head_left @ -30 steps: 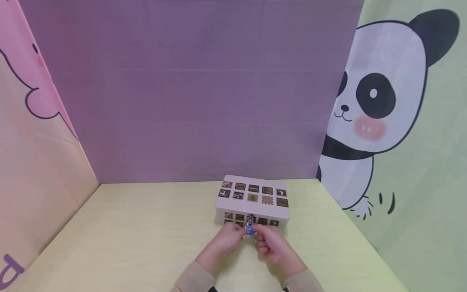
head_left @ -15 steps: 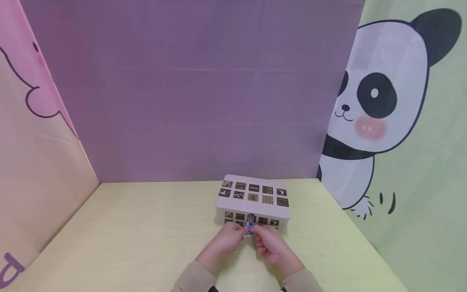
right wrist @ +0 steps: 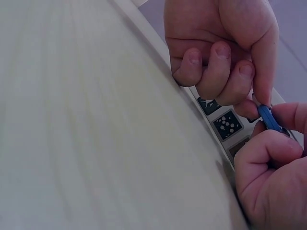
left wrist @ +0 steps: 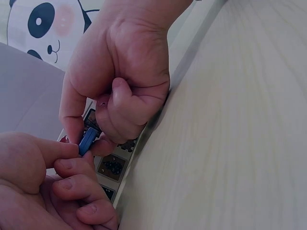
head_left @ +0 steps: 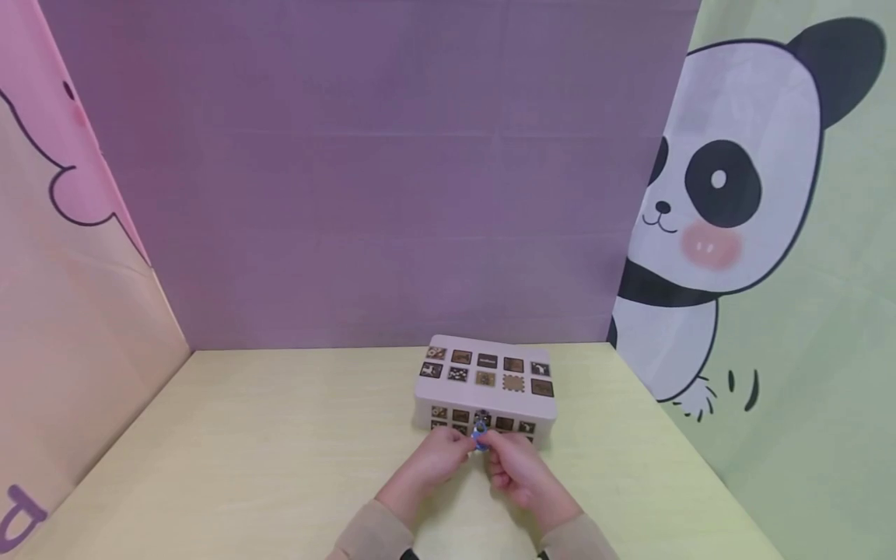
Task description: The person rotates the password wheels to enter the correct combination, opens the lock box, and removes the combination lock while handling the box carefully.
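Observation:
A small blue padlock (head_left: 479, 438) with a metal shackle hangs at the clasp (head_left: 482, 417) on the front of a white box (head_left: 483, 398) printed with dark square pictures. My left hand (head_left: 439, 454) pinches the padlock from the left between thumb and finger. From the other side my right hand (head_left: 519, 464) pinches it too, its remaining fingers curled in. In the left wrist view the blue padlock body (left wrist: 88, 141) shows edge-on between both hands' fingertips. The right wrist view has the padlock (right wrist: 269, 118) partly hidden by the fingers.
The box stands on a pale wooden table (head_left: 280, 443), right of centre towards its back edge. Behind it rises a purple cloth wall (head_left: 392, 187). Side walls carry a panda picture (head_left: 742, 171) on the right and a pink cartoon figure (head_left: 77, 187) on the left.
The right hand has tilted slightly around the padlock, and more of the shackle shows than one second ago. The left hand and the box have stayed in place.

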A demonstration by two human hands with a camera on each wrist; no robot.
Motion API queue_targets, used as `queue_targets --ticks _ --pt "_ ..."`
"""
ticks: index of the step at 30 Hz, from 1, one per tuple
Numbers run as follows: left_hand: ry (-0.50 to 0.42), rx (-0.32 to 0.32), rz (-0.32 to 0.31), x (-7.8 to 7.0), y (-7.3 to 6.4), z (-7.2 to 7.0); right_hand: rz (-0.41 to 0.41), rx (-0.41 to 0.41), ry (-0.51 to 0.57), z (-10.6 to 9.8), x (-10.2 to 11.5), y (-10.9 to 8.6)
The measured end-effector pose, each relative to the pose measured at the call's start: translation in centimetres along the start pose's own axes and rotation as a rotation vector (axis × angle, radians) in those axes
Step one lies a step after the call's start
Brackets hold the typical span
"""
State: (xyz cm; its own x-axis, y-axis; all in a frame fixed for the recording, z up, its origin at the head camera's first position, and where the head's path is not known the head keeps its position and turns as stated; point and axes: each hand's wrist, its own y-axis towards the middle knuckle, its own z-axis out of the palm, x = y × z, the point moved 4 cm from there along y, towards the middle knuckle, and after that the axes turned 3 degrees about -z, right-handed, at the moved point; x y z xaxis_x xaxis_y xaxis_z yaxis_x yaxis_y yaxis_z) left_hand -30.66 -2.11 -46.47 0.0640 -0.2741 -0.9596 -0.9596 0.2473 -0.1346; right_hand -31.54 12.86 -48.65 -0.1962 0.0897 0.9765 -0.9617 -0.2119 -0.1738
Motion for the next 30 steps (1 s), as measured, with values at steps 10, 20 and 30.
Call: queue_targets --ticks 10,20,30 --pt "0.005 0.001 -0.011 -0.2 -0.3 0.0 -0.001 -0.003 0.021 -0.2 0.0 -0.2" --pt "0.056 -0.004 -0.023 0.0 0.0 -0.1 0.035 -0.005 0.128 -1.0 0.5 -0.6" --pt "0.047 -0.003 -0.011 0.1 0.1 -0.1 0.043 -0.008 0.154 -1.8 0.8 -0.6"
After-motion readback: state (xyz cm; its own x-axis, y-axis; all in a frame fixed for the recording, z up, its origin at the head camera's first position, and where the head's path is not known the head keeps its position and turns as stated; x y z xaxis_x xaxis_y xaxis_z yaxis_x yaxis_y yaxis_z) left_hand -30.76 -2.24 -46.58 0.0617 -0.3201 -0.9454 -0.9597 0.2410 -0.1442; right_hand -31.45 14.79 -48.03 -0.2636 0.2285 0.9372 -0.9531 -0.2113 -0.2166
